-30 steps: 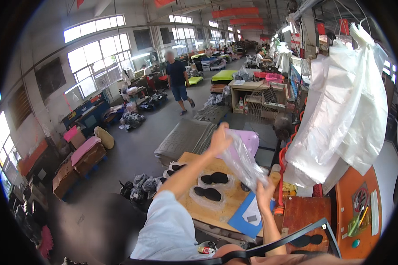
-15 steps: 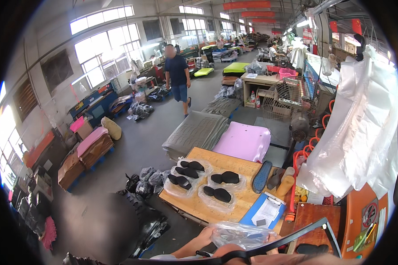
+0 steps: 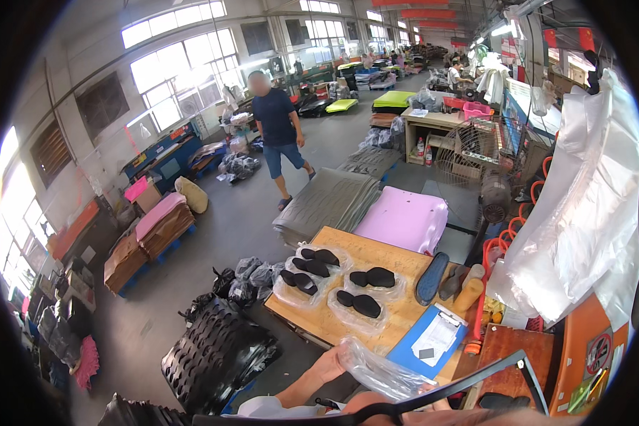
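Room wide on grey floor (image 3: 213,234) left of our wooden table (image 3: 397,316). Our left hand (image 3: 331,366) grips crinkly clear plastic bag (image 3: 380,370) at near table edge. Right hand hidden, cannot tell.

We see our left hand (image 3: 329,366) low at the bottom of the view, its forearm rising from the lower edge and angled up to the right. The fingers are curled closed in a grip. Our right hand is hidden — only a stretch of forearm shows along the bottom edge.
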A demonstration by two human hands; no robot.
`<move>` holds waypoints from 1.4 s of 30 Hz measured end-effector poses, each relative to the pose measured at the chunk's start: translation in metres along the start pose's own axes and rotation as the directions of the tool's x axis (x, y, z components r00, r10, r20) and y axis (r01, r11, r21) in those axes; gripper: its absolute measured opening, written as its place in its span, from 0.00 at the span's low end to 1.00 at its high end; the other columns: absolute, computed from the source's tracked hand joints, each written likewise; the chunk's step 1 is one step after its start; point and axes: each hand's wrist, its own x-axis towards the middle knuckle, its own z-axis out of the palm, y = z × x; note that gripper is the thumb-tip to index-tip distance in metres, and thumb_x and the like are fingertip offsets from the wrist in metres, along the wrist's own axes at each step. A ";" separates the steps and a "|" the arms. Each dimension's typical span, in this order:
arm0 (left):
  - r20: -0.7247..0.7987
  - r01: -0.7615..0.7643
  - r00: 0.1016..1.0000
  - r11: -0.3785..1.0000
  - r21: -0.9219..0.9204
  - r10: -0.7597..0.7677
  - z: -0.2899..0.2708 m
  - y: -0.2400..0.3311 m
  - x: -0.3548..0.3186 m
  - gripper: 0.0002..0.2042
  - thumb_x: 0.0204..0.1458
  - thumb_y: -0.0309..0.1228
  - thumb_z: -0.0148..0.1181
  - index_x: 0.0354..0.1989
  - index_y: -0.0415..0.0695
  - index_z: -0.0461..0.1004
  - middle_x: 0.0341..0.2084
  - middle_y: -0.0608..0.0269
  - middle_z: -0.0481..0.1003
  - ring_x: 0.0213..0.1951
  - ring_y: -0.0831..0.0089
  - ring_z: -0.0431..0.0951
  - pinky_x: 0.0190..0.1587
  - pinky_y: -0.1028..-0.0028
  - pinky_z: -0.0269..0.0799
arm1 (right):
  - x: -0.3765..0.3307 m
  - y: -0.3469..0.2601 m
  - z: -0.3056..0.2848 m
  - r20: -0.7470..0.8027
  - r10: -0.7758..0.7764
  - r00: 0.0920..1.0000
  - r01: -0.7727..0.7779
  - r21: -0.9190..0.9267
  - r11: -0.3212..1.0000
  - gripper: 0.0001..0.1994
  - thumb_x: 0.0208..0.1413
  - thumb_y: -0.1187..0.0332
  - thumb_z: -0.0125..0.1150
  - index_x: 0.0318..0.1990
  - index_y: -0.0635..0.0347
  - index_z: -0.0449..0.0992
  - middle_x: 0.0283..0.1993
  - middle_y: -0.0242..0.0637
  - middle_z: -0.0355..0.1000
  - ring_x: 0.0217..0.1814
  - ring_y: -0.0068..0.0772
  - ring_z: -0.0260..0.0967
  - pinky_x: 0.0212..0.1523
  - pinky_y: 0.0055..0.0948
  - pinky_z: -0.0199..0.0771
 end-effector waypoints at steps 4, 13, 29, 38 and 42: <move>0.038 0.114 0.989 0.895 0.430 -0.144 -0.011 -0.002 -0.011 0.20 0.63 0.24 0.60 0.64 0.41 0.73 0.44 0.67 0.79 0.43 0.79 0.79 0.46 0.76 0.76 | -0.007 -0.001 -0.001 -0.226 -0.064 0.972 0.169 0.484 0.859 0.14 0.69 0.67 0.59 0.58 0.59 0.72 0.51 0.37 0.72 0.53 0.34 0.70 0.57 0.36 0.72; -0.042 -0.063 0.953 0.330 0.942 0.301 -0.080 -0.037 -0.005 0.17 0.66 0.34 0.56 0.60 0.41 0.76 0.43 0.60 0.82 0.44 0.66 0.82 0.48 0.61 0.79 | -0.024 -0.087 0.034 -0.011 0.041 0.999 -0.041 -0.094 0.995 0.15 0.71 0.61 0.60 0.58 0.60 0.76 0.46 0.33 0.76 0.58 0.28 0.71 0.58 0.30 0.72; -0.393 0.400 0.858 0.910 0.109 -0.330 -0.043 0.000 -0.035 0.15 0.60 0.39 0.59 0.22 0.53 0.66 0.13 0.78 0.53 0.13 0.78 0.52 0.19 0.73 0.50 | 0.030 0.048 0.041 -0.307 0.505 0.807 -0.214 0.644 0.735 0.09 0.68 0.68 0.61 0.40 0.65 0.80 0.28 0.29 0.72 0.26 0.22 0.67 0.28 0.25 0.72; -0.516 0.365 0.822 0.919 0.151 -0.241 -0.044 -0.043 -0.022 0.18 0.63 0.40 0.59 0.22 0.58 0.61 0.12 0.80 0.50 0.12 0.81 0.51 0.17 0.73 0.48 | 0.002 0.054 0.028 -0.544 0.458 0.703 -0.389 0.246 0.888 0.15 0.58 0.61 0.66 0.25 0.63 0.79 0.22 0.29 0.69 0.22 0.23 0.64 0.23 0.29 0.66; -0.562 0.387 0.802 0.893 0.228 -0.204 -0.048 -0.047 -0.026 0.18 0.65 0.41 0.59 0.23 0.57 0.62 0.13 0.79 0.53 0.13 0.81 0.52 0.17 0.74 0.50 | 0.001 0.069 0.037 -0.597 0.493 0.633 -0.403 0.289 0.868 0.15 0.58 0.63 0.66 0.24 0.63 0.78 0.20 0.31 0.70 0.20 0.23 0.65 0.23 0.29 0.65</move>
